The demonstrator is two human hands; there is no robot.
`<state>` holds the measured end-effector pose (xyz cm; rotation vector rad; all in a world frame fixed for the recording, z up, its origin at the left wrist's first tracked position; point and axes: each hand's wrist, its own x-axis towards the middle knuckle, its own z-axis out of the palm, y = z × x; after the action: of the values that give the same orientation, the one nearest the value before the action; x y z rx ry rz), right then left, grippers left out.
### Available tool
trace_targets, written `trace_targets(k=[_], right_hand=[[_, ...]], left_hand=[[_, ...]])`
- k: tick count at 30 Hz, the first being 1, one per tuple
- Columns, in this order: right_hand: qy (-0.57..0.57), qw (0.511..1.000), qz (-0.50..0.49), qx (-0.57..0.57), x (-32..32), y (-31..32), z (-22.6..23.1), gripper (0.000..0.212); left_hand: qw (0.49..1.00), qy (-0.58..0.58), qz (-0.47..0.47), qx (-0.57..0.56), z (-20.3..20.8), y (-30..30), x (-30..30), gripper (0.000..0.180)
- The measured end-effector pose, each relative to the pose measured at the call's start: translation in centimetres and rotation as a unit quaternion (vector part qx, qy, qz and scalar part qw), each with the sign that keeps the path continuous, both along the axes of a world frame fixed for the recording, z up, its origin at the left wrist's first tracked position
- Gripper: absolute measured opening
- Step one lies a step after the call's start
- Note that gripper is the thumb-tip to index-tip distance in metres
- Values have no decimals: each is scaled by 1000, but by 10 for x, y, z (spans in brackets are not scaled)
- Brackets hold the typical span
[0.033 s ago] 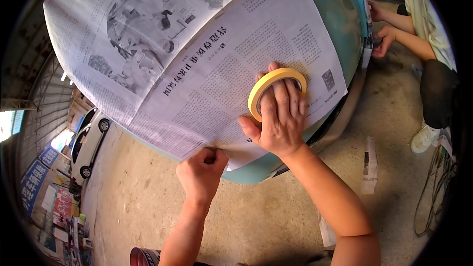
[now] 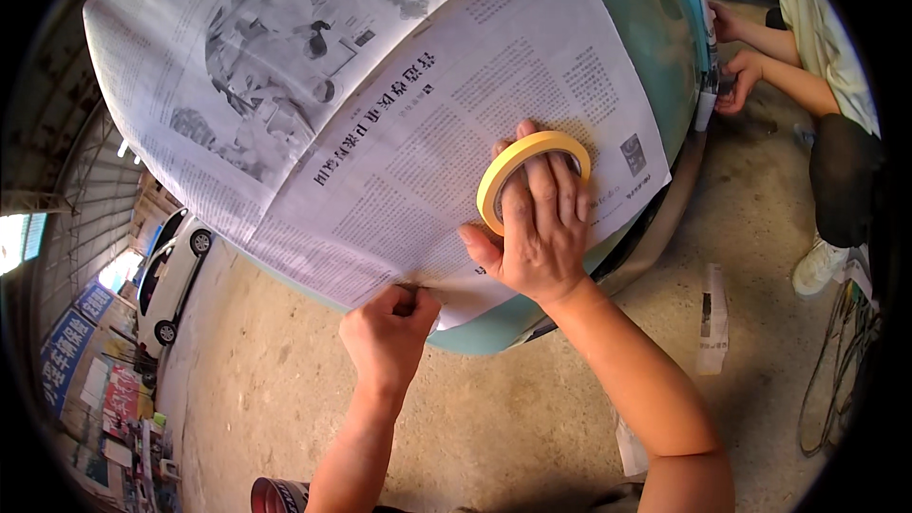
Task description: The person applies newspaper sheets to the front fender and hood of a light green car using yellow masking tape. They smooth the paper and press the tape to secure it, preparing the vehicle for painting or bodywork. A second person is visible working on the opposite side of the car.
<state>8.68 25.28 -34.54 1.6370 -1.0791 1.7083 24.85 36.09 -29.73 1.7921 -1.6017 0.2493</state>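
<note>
A large sheet of newspaper (image 2: 418, 161) lies over a green painted car panel (image 2: 465, 334), creased across its middle. My left hand (image 2: 385, 337) is closed in a pinch at the paper's near edge; its fingertips are partly hidden. My right hand (image 2: 546, 247) presses on the printed sheet near its lower right part, the thumb out to the side. A yellow roll of masking tape (image 2: 491, 185) rings its fingers, which pass through the hole and hold it on the hand.
At the right, another person's hands (image 2: 741, 76) work at the panel's side edge. Paper scraps (image 2: 712, 323) and a coil of cord (image 2: 836, 361) lie on the concrete floor (image 2: 266, 370). A white car (image 2: 173, 275) stands at far left, and a can (image 2: 275, 496) is by my left forearm.
</note>
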Motion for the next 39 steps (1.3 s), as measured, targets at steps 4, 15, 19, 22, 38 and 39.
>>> trace_targets(k=[4, 15, 19, 22, 38, 39], right_hand=[[1, 1000, 5, -2, 1, 0, 0, 70], [2, 1000, 0, -6, 0, 0, 2, 71], [-27, 1000, 5, -6, 2, 2, 4, 58], [-26, 1000, 4, -7, 2, 2, 3, 58], [-22, 1000, -2, -7, 1, 1, 4, 60], [-20, 1000, -3, -7, 1, 1, 4, 60]], left_hand=[[1000, 23, 0, 8, 3, 0, 1, 17], [988, 139, -24, 67, 8, 2, 10, 28], [983, 174, -19, 58, 3, 1, 7, 28], [982, 187, -25, 30, -4, 1, 5, 29], [990, 141, -25, -5, -5, 3, 0, 28], [988, 149, -29, -5, -7, 3, 0, 28]])
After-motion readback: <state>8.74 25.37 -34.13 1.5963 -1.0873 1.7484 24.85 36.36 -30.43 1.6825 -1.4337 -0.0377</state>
